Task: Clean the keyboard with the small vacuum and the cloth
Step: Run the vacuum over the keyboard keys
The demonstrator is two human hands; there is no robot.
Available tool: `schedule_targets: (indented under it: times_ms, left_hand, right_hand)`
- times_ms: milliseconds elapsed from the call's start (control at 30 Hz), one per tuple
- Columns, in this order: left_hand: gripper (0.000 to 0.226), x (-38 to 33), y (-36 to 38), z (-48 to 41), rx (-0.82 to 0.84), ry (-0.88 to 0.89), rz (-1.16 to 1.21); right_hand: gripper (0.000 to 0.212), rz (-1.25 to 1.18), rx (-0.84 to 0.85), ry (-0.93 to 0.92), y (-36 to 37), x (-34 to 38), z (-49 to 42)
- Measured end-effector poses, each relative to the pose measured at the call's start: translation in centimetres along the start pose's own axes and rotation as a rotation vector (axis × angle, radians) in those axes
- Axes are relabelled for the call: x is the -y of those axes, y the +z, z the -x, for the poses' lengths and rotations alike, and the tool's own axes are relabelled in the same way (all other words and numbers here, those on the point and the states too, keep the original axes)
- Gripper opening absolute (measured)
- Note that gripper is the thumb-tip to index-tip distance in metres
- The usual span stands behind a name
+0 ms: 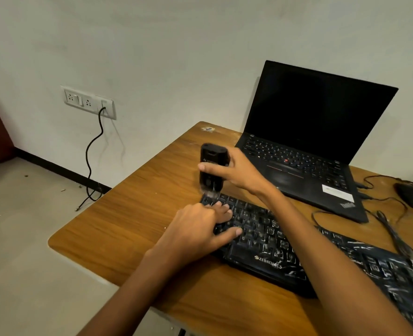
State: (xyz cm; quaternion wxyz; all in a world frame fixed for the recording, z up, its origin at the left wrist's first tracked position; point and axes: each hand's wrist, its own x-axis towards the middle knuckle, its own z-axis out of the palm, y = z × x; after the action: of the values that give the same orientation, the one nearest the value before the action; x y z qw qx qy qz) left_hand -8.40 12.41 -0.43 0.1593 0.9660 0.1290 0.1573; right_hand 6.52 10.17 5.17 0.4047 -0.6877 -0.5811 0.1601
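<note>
While the right hand (237, 173) wraps its fingers round the small black cylindrical handheld vacuum (212, 166), the tool stands upright with its nozzle on the far left corner of the black plastic keyboard (285, 253).

Judging by the one-handed hold at mid-body, the vacuum is light and rigid, and its smooth casing could slip, so a full wrap there suits it. The keyboard lies slantwise on the wooden table (140, 207), just in front of the open black laptop (309, 141), and looks stiff but light enough to slide. The left hand (195, 231) rests flat on its left keys, fingers nearly straight, holding nothing, apparently to steady it. The nozzle tip is blurred and pale, so its form is unclear. The keyboard's right end is cut off at the picture's edge, white streaks there are unreadable, and no cloth is in view.
</note>
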Motion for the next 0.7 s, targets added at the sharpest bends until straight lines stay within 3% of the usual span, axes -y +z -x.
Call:
schedule_targets:
  times_ms: [67,200,333,467,633,700]
  left_hand:
    - [0.058,0.0,0.0,0.0,-0.004,0.002,-0.007]
    - [0.058,0.1,0.0,0.0,-0.013,-0.005,-0.003]
    - [0.057,-0.1,-0.1,0.1,-0.005,-0.002,0.003]
    - [0.058,-0.1,-0.2,0.1,-0.014,-0.010,0.014]
    - [0.056,-0.1,-0.3,0.2,-0.008,-0.010,0.027]
    - [0.056,-0.1,-0.2,0.2,-0.010,-0.012,0.016]
  right_hand:
    - [0.028,0.104,-0.080,-0.008,-0.4,0.1,-0.8]
    - [0.018,-0.054,0.044,0.022,0.0,-0.1,0.0]
    - [0.030,0.098,-0.091,-0.005,-0.4,-0.6,-0.2]
    - [0.014,-0.041,0.053,-0.021,0.3,-0.1,0.9]
    - [0.018,0.327,0.188,0.174,-6.2,-0.7,2.4]
    - [0.018,0.409,0.154,0.150,-7.1,-0.4,3.1]
